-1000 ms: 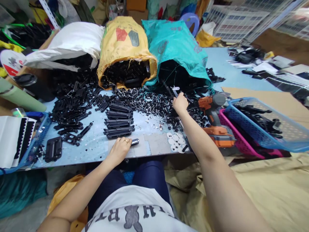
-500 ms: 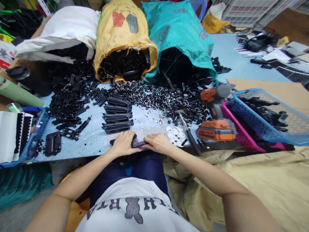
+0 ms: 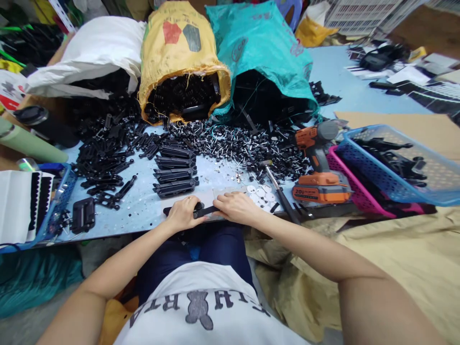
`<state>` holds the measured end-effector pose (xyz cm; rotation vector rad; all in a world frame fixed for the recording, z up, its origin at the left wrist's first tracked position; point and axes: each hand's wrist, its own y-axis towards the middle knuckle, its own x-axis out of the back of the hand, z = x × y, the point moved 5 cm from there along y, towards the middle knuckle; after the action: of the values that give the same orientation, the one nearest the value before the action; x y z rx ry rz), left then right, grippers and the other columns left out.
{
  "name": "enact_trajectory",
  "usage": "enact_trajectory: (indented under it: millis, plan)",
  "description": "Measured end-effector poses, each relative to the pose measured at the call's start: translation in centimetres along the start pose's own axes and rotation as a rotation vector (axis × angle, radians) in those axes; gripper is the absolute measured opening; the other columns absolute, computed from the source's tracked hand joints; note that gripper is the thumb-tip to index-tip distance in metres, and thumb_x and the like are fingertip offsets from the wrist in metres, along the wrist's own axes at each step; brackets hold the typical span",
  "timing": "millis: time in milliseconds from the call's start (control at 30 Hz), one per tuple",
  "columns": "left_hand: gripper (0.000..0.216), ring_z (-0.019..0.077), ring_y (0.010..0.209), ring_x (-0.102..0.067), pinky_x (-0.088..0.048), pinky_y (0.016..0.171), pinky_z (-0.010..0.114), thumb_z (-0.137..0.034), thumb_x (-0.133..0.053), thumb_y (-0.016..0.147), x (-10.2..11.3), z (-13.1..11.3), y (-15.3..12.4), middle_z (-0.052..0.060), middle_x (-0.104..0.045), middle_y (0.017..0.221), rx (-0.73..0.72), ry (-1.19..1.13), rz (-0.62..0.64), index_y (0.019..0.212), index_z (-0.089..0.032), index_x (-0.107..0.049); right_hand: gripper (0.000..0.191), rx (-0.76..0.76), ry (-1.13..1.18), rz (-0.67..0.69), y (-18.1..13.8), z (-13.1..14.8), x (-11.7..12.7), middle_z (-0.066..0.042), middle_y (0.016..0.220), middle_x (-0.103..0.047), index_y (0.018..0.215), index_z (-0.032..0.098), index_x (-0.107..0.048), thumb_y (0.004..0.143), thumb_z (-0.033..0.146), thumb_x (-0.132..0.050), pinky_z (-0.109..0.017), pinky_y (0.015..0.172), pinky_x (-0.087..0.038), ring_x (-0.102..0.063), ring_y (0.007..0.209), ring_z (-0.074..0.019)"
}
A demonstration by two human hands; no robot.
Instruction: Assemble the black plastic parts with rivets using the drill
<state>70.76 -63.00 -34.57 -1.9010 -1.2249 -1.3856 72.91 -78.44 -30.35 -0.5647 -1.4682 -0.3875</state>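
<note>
At the table's front edge, my left hand (image 3: pixel 185 213) is closed around a long black plastic part (image 3: pixel 204 211). My right hand (image 3: pixel 235 207) grips the right end of that part with its fingertips, so the piece lies between both hands. Its exact kind is not clear, and the palms hide some of it. Just beyond my left hand, several black arm-shaped parts (image 3: pixel 176 171) are stacked in a row. White round discs (image 3: pixel 261 196) lie to the right of my right hand, beside a hammer (image 3: pixel 279 189) with a black handle.
An orange cordless drill (image 3: pixel 319 165) stands right of the hammer. Blue (image 3: pixel 391 187) and pink (image 3: pixel 355 191) baskets sit further right. Loose screws and small pieces (image 3: pixel 230 143) spread before the yellow sack (image 3: pixel 183 38), teal sack (image 3: pixel 266 52) and white sack (image 3: pixel 97 43). Black parts (image 3: pixel 104 148) heap at left.
Both hands stay on the black part. My right hand has shifted slightly up and right, and the part between the hands now shows as a longer black strip. The view has tilted slightly.
</note>
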Motion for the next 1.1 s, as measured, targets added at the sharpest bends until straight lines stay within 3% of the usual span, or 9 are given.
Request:
enact_trajectory:
  millis: [100, 167, 333, 500, 633, 733, 833, 967, 1100]
  plan:
    - [0.053, 0.026, 0.103, -0.053, -0.043, 0.085, 0.038, -0.058, -0.05, 0.08, 0.6, -1.3, 3.2, 0.012, -0.057, 0.108, -0.062, 0.04, -0.016, 0.111, -0.015, -0.048, 0.039, -0.009, 0.058, -0.074, -0.4, -1.7, -1.6, -0.008, 0.089, -0.059, 0.09, 0.016, -0.059, 0.091, 0.049, -0.039, -0.027, 0.065, -0.031, -0.054, 0.081, -0.0176]
    - [0.046, 0.0268, 0.113, -0.047, -0.038, 0.093, 0.041, -0.043, -0.044, 0.088, 1.0, -1.6, 7.3, 0.014, -0.051, 0.121, -0.049, 0.083, -0.068, 0.123, -0.014, -0.041, 0.041, -0.024, 0.091, -0.137, -1.1, -2.4, -2.9, -0.009, 0.092, -0.059, 0.089, 0.015, -0.06, 0.091, 0.05, -0.04, -0.028, 0.069, -0.031, -0.052, 0.086, -0.0183]
    - [0.03, 0.0248, 0.103, -0.053, -0.043, 0.084, 0.035, -0.006, -0.038, 0.085, -0.6, 0.2, 18.7, 0.018, -0.057, 0.11, 0.186, 0.124, 0.049, 0.111, -0.007, -0.052, 0.04, -0.071, 0.159, -0.15, -2.7, -2.9, -4.8, -0.008, 0.09, -0.06, 0.089, 0.015, -0.062, 0.09, 0.05, -0.042, -0.03, 0.073, -0.032, -0.052, 0.085, -0.0181]
    - [0.031, 0.0257, 0.1, -0.056, -0.043, 0.083, 0.036, 0.002, -0.032, 0.083, -2.5, 0.2, 21.8, 0.022, -0.059, 0.103, 0.211, 0.111, 0.034, 0.103, -0.001, -0.055, 0.03, -0.376, 0.101, -0.183, -1.9, -7.3, -3.6, -0.009, 0.096, -0.06, 0.099, 0.015, -0.059, 0.094, 0.036, -0.038, -0.029, 0.077, -0.035, -0.05, 0.092, -0.0202]
    - [0.026, 0.0233, 0.1, -0.056, -0.042, 0.085, 0.034, 0.0, -0.035, 0.085, -0.8, -0.8, 19.2, 0.018, -0.06, 0.103, 0.173, 0.099, -0.014, 0.099, -0.005, -0.056, 0.024, -0.726, -0.077, -0.122, -0.2, -12.5, -2.6, -0.015, 0.104, -0.057, 0.103, 0.012, -0.056, 0.091, 0.016, -0.036, -0.03, 0.072, -0.037, -0.049, 0.097, -0.0243]
    - [0.016, 0.0215, 0.095, -0.056, -0.044, 0.083, 0.034, -0.015, -0.042, 0.088, 2.3, 0.2, 14.3, 0.015, -0.06, 0.1, 0.174, 0.01, -0.137, 0.096, -0.01, -0.056, 0.027, -0.878, -0.111, -0.038, 0.1, -14.3, -2.7, -0.017, 0.105, -0.056, 0.104, 0.01, -0.054, 0.088, 0.005, -0.032, -0.028, 0.066, -0.037, -0.052, 0.094, -0.024]
    - [0.015, 0.0155, 0.073, -0.06, -0.047, 0.07, 0.03, -0.029, -0.053, 0.085, 4.8, 4.0, 6.8, 0.005, -0.062, 0.081, 0.351, -0.568, -0.4, 0.088, -0.015, -0.056, 0.029, -0.86, -0.087, 0.003, -0.3, -14.5, -3.2, -0.016, 0.1, -0.059, 0.105, 0.009, -0.052, 0.088, 0.002, -0.03, -0.027, 0.067, -0.038, -0.056, 0.089, -0.021]
    - [0.034, 0.0086, 0.05, -0.053, -0.044, 0.051, 0.022, -0.043, -0.069, 0.07, 1.9, 7.7, -1.2, 0.001, -0.058, 0.059, 0.758, -1.363, -0.279, 0.074, -0.012, -0.057, 0.019, -0.778, -0.058, -0.047, -1.0, -14.1, -3.5, -0.015, 0.097, -0.061, 0.099, 0.01, -0.056, 0.09, 0.014, -0.04, -0.028, 0.071, -0.041, -0.057, 0.09, -0.0225]
    - [0.038, 0.0072, 0.049, -0.052, -0.042, 0.049, 0.02, -0.04, -0.079, 0.056, -0.6, 8.0, -4.0, 0.002, -0.06, 0.057, 0.931, -1.555, -0.294, 0.068, -0.01, -0.058, 0.02, -0.653, 0.1, -0.2, -0.7, -12.5, -3.3, -0.013, 0.099, -0.063, 0.1, 0.013, -0.06, 0.088, 0.025, -0.049, -0.029, 0.075, -0.043, -0.059, 0.09, -0.0225]
